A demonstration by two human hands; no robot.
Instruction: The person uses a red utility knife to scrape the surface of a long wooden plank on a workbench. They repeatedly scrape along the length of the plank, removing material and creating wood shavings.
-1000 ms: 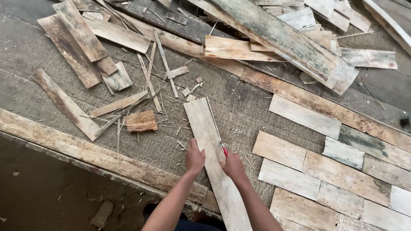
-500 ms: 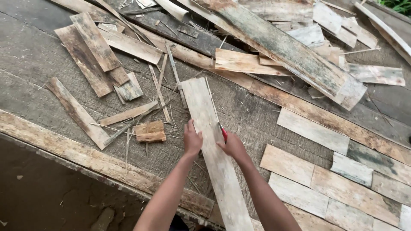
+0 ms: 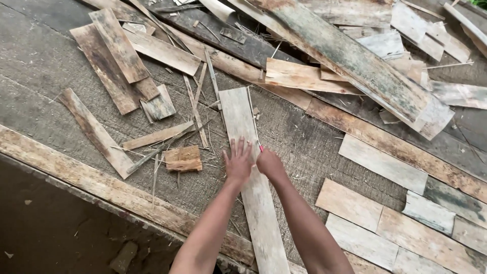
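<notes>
Both hands are down on a long pale plank (image 3: 247, 167) that lies on the rough grey floor (image 3: 45, 66) and runs from near the person's body away toward the heap of boards beyond. The left hand (image 3: 238, 163) lies flat on the plank's face with its fingers spread and pointing up the board, pressing on it rather than closed round anything. The right hand (image 3: 270, 163) sits at the plank's right edge, curled into a loose fist around a thin tool with a red tip (image 3: 262, 148) that just pokes out above the knuckles; how firmly it is held I cannot tell. A thin pale strip (image 3: 252, 117) runs along the plank's right edge, up from that red tip. To the left, well apart from the plank, lie a small orange-brown block (image 3: 182, 158) among splinters, a slanting weathered slat (image 3: 96, 133) and a stack of darker short boards (image 3: 119, 58). A long beam (image 3: 101, 189) edges the floor on the near side. To the right, flat pale boards (image 3: 383, 163) lie side by side in rows, and a broad greenish plank (image 3: 355, 61) rests across the pile at the top.
</notes>
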